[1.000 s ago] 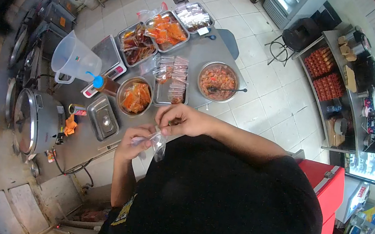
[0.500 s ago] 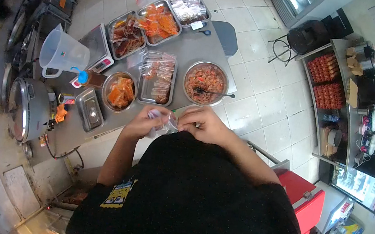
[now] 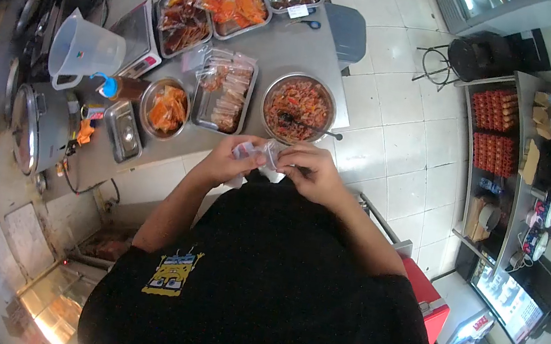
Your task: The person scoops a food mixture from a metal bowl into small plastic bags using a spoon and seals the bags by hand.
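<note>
Apparently at the opening step, the left hand [image 3: 229, 163] and right hand [image 3: 316, 173], fingers nearly closed, pinch a clear plastic bag [image 3: 269, 155] near the metal bowl [image 3: 304, 75] on the worktop [image 3: 292, 51], the next move calling for gently parted layers.

This is a working food-preparation kitchen: a steel table [image 3: 306, 53] carries metal trays of bagged food and a kitchen scale [image 3: 131, 33], with a large lidded pot [image 3: 53, 127] at one end, above a tiled floor [image 3: 390, 111].
</note>
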Demonstrator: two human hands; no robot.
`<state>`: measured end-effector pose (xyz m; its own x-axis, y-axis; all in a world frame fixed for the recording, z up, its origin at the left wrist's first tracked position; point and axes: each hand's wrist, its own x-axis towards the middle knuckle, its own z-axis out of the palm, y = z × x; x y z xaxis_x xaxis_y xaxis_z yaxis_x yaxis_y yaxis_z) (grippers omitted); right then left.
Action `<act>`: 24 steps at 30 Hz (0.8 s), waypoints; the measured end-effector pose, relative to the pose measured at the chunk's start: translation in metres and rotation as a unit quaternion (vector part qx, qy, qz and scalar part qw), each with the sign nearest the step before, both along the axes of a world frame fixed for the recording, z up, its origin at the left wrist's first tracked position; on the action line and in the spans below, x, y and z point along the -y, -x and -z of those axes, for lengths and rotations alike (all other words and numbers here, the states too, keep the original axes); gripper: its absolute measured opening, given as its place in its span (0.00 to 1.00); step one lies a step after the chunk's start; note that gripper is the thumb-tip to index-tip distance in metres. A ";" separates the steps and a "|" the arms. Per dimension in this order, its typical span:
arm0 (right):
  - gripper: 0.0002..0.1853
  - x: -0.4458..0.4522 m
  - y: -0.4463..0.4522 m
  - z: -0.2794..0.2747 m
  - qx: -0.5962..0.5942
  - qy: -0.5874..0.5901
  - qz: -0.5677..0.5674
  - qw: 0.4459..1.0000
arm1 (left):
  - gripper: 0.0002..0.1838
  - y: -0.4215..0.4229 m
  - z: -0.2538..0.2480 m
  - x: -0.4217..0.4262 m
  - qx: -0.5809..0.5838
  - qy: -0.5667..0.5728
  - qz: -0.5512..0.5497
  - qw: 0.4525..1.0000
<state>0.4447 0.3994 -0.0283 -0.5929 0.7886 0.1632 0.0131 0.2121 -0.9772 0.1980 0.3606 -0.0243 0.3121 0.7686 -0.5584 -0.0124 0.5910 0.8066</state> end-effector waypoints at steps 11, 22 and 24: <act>0.08 -0.020 0.001 -0.005 0.030 -0.033 -0.087 0.995 | 0.24 -0.010 -0.010 -0.001 0.009 -0.034 -0.048 0.998; 0.39 -0.039 -0.038 0.074 0.514 -0.104 0.210 0.825 | 0.23 0.002 0.004 0.009 -0.152 -0.206 -0.106 0.961; 0.34 -0.043 -0.057 0.117 0.477 0.017 0.181 0.860 | 0.21 0.005 0.008 0.011 -0.181 -0.224 -0.115 0.951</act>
